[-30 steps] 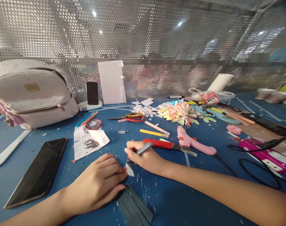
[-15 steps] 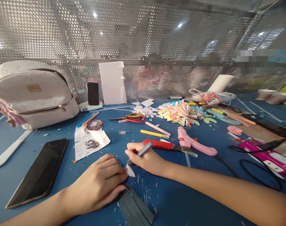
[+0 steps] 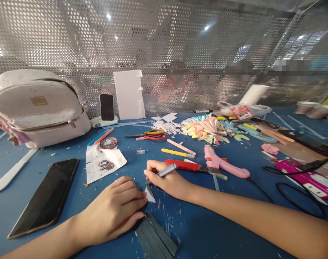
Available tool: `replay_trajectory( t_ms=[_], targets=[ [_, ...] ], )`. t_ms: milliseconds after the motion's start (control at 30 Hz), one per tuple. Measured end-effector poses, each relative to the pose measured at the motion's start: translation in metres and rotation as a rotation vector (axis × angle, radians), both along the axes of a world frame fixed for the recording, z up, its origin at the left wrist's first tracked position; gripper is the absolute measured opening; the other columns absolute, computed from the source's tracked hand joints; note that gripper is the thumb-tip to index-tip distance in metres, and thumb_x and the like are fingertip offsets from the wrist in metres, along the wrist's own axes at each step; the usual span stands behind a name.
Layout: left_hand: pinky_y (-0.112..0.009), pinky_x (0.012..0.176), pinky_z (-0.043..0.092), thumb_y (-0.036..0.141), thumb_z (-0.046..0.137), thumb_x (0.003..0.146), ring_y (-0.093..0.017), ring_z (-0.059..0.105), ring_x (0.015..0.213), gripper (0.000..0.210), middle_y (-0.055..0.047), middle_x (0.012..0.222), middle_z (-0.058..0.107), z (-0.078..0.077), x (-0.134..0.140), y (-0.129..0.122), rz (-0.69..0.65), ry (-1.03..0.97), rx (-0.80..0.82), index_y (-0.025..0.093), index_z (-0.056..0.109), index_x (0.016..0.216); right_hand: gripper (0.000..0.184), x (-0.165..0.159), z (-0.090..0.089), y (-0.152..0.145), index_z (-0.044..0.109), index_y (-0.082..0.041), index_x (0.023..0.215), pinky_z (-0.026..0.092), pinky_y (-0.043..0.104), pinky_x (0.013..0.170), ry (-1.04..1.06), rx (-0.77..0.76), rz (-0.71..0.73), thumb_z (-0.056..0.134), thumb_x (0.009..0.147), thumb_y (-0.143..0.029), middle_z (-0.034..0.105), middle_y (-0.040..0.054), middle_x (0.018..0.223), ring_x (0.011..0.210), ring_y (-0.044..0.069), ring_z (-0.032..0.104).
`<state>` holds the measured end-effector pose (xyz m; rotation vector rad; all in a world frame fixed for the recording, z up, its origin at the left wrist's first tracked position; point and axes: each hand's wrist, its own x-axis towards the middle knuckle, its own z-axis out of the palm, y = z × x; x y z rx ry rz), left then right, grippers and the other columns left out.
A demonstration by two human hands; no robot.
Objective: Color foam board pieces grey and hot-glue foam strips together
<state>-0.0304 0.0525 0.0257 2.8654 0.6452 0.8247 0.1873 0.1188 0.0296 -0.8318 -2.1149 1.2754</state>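
My right hand (image 3: 167,177) is closed around a grey marker (image 3: 167,169), its tip down at the upper end of a small white triangular piece (image 3: 149,196). A dark grey band runs along the right edge of that piece. My left hand (image 3: 117,207) lies palm down, fingers held together, its fingertips pinning the piece's left edge to the table. Just below its thumb are dark grey flat strips (image 3: 156,237), laid side by side. Beyond my right hand rests a red-handled knife (image 3: 182,165), with a pink glue gun (image 3: 225,164) beside it.
A blue table (image 3: 207,230) holds a phone (image 3: 45,198), a pale backpack (image 3: 39,108), scissors (image 3: 155,135) and a heap of coloured cut pieces (image 3: 207,127). Loose beads (image 3: 106,165) lie on white paper. A magenta power strip (image 3: 305,178) with cables sits right. Behind stands a perforated metal screen (image 3: 153,43).
The marker has tilted a little lower, and its back end has shifted slightly right. More dark grey shows along the white piece's right edge. My left hand has stayed put.
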Motion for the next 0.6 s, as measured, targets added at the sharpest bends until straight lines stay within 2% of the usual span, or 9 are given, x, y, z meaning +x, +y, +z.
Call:
replay_trajectory(
  t_ms=[100, 267, 400, 500, 600],
  targets=[
    [-0.042, 0.088, 0.051, 0.019, 0.041, 0.107, -0.024, 0.064, 0.092, 0.028, -0.013, 0.106, 0.073, 0.0001, -0.0004, -0.0002, 0.005, -0.005, 0.008, 0.01, 0.065, 0.118, 0.04, -0.0006, 0.0001, 0.0002, 0.035, -0.021, 0.063, 0.032, 0.028, 0.06, -0.009, -0.007, 0.04, 0.048, 0.099, -0.035, 0.036, -0.0053, 0.061, 0.06, 0.013, 0.038],
    [-0.042, 0.089, 0.05, 0.017, 0.044, 0.105, -0.024, 0.065, 0.092, 0.025, -0.013, 0.105, 0.073, -0.0002, -0.001, 0.0006, 0.004, 0.007, 0.011, 0.01, 0.065, 0.119, 0.033, -0.0006, -0.0005, 0.0, 0.039, -0.021, 0.069, 0.032, 0.027, 0.061, 0.001, -0.003, 0.006, 0.051, 0.098, -0.033, 0.042, -0.0049, 0.065, 0.062, 0.013, 0.04],
    [-0.043, 0.089, 0.05, 0.019, 0.042, 0.106, -0.024, 0.064, 0.092, 0.027, -0.013, 0.105, 0.072, -0.0025, -0.0017, 0.001, 0.005, 0.004, 0.003, 0.011, 0.064, 0.119, 0.041, 0.0006, -0.0011, 0.0, 0.041, -0.021, 0.062, 0.034, 0.027, 0.058, -0.015, -0.037, 0.076, 0.045, 0.101, -0.036, 0.042, -0.0047, 0.059, 0.057, 0.012, 0.042],
    [-0.043, 0.09, 0.049, 0.019, 0.041, 0.107, -0.024, 0.063, 0.093, 0.027, -0.013, 0.106, 0.072, -0.0051, -0.0018, 0.0003, 0.009, -0.004, -0.001, 0.012, 0.064, 0.12, 0.035, 0.001, -0.0011, 0.0001, 0.042, -0.021, 0.068, 0.033, 0.026, 0.058, -0.002, -0.034, 0.03, 0.048, 0.099, -0.036, 0.042, -0.0054, 0.063, 0.058, 0.012, 0.041],
    [-0.041, 0.089, 0.049, 0.019, 0.042, 0.106, -0.024, 0.062, 0.094, 0.026, -0.013, 0.107, 0.071, -0.0059, -0.0012, -0.0005, 0.009, -0.002, -0.006, 0.012, 0.064, 0.119, 0.039, 0.0009, -0.0004, 0.0, 0.039, -0.021, 0.064, 0.033, 0.027, 0.058, -0.007, -0.038, 0.058, 0.049, 0.099, -0.035, 0.04, -0.0055, 0.06, 0.058, 0.012, 0.04]
  ],
)
